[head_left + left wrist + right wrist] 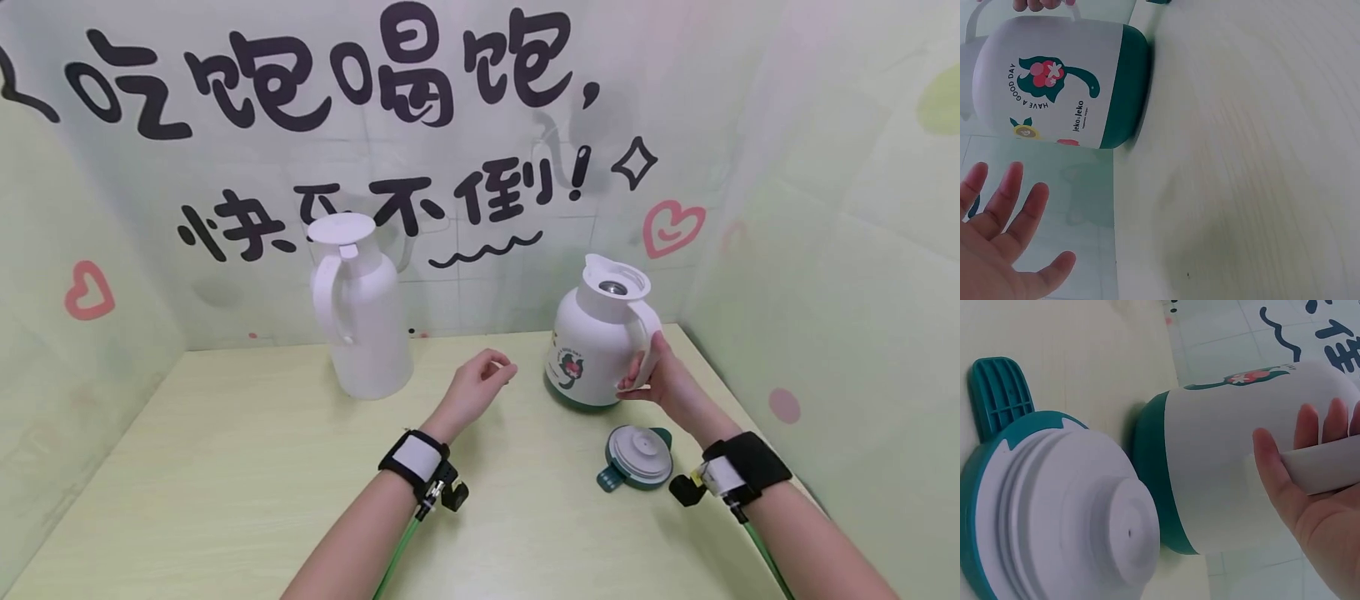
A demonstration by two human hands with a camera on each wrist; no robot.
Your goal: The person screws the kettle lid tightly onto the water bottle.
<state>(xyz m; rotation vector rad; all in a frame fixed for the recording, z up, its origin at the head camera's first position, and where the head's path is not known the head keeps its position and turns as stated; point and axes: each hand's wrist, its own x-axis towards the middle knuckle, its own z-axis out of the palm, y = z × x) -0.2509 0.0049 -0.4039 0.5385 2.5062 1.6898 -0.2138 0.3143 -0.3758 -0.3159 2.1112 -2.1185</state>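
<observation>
A short white thermos jug (592,354) with a green base and a printed flower picture stands at the back right, its mouth uncovered. My right hand (670,387) has its fingers round the jug's handle (1325,464). The jug's lid (640,456), green with a pale stepped underside facing up, lies on the table just in front of it. To the jug's left my left hand (480,385) hovers over the table, holding nothing. Its fingers (1027,212) are spread and loosely bent in the left wrist view, apart from the jug.
A taller white jug (367,325), its lid on, stands at the back left of the pale wooden table (225,467). Printed cloth walls (480,275) enclose the back and both sides. Each wrist wears a camera strap with a green cable (397,557).
</observation>
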